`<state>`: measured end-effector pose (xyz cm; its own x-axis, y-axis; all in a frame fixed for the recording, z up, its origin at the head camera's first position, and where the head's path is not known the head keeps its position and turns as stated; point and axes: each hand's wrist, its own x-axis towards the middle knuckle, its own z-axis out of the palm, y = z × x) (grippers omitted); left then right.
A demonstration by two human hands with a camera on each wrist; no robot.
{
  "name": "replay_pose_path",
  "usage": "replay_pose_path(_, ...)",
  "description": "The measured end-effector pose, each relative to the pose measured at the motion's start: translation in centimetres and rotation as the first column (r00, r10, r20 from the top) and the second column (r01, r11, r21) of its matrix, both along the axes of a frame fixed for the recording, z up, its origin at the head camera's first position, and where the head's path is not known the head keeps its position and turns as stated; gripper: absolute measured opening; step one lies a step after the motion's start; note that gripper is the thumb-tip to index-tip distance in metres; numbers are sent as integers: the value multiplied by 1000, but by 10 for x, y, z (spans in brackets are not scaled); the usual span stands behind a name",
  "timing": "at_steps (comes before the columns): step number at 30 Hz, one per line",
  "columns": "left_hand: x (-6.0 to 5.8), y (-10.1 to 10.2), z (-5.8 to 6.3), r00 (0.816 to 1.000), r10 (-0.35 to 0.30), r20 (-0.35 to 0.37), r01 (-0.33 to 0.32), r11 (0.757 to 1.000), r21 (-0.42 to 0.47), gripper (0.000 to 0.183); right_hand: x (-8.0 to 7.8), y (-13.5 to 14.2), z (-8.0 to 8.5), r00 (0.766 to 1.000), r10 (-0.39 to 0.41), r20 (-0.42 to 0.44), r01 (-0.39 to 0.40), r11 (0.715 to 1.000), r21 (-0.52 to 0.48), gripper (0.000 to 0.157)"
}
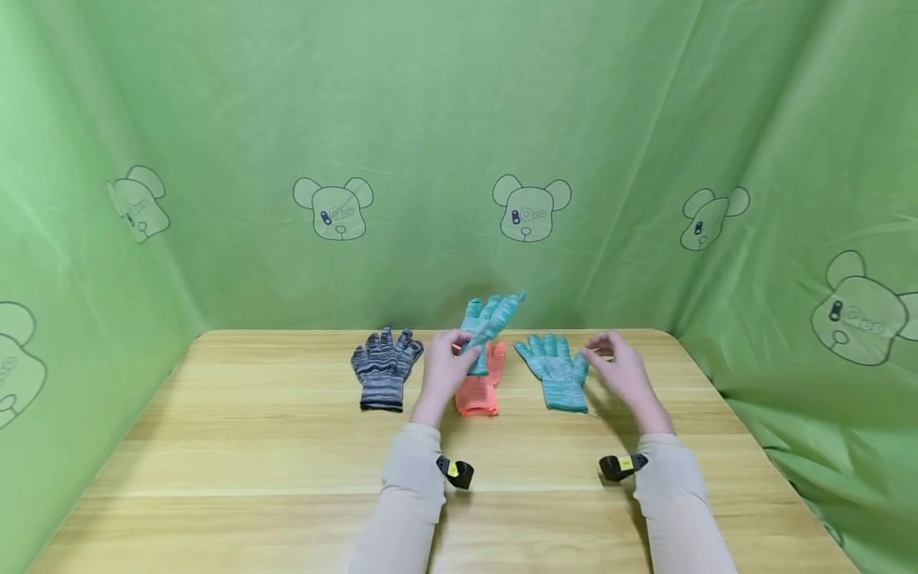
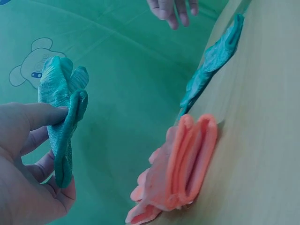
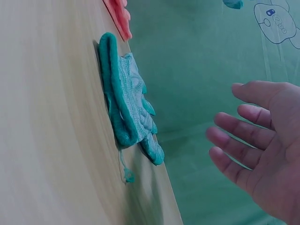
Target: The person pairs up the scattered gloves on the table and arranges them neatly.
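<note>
My left hand [image 1: 448,368] pinches a teal knit glove [image 1: 489,323] near its cuff, thumb on one side and fingers on the other. That glove is held up above the table, over a coral glove [image 1: 479,396] that it partly hides in the head view. A second teal glove [image 1: 559,375] lies on the table to the right, a loose thread [image 3: 125,171] hanging from its cuff. Just beyond its right side hovers my right hand [image 1: 618,365]. In the right wrist view this hand's fingers are relaxed, apart from the glove, and hold nothing.
A dark grey striped glove [image 1: 383,371] lies left of the coral one. The wooden table [image 1: 287,462] meets a green curtain [image 1: 430,119] with bear-head outlines along its back edge. Black straps [image 1: 459,473] circle both sleeved wrists.
</note>
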<state>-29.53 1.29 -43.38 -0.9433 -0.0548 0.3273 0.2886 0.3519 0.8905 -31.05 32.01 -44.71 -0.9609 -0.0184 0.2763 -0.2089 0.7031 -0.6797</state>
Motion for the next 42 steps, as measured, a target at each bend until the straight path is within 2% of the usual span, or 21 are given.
replay_pose_path(7, -3, 10, -9, 1000, -25, 9, 25, 999, 32, 21, 0, -4, 1, 999, 10, -37, -10, 1000, -24, 30)
replay_pose_path(22, -1, 29, -16, 997, -74, 3, 74, 994, 85, 20, 1, -9, 2, 998, 34, -52, -36, 999, -33, 28)
replay_pose_path(42, 1, 59, -28, 995, -99, 33, 94, 989, 117, 19, -1, -12, 5, 996, 56, -64, -59, 997, -42, 27)
